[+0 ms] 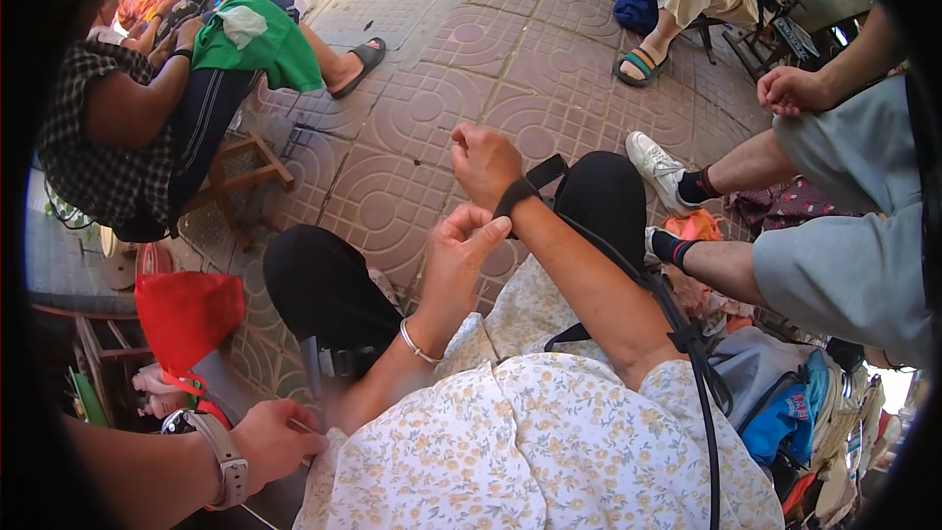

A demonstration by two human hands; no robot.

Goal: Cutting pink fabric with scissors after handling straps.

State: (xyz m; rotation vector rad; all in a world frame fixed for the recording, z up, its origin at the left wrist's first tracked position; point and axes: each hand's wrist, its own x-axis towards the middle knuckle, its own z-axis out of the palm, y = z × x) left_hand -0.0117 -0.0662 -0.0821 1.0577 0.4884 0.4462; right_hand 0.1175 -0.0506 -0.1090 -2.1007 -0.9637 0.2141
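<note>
My left hand [451, 265], with a silver bangle [417, 344] on its wrist, reaches across to my right wrist. Its thumb and forefinger pinch at the edge of a black wrist strap [516, 194]. The strap goes around my right wrist, and a loose end stands up beside it. My right hand [488, 162] is raised above my lap with the fingers curled in; nothing shows in them. A black cable [657, 285] runs along my right forearm and down past my sleeve.
At lower left, another person's hand [270, 451] with a watch touches my shirt's side. A seated person with a green cloth [260, 39] is far left. A red bag [189, 319] hangs at left. Another person's bare legs [746, 162] and a cloth pile [785, 393] are at right.
</note>
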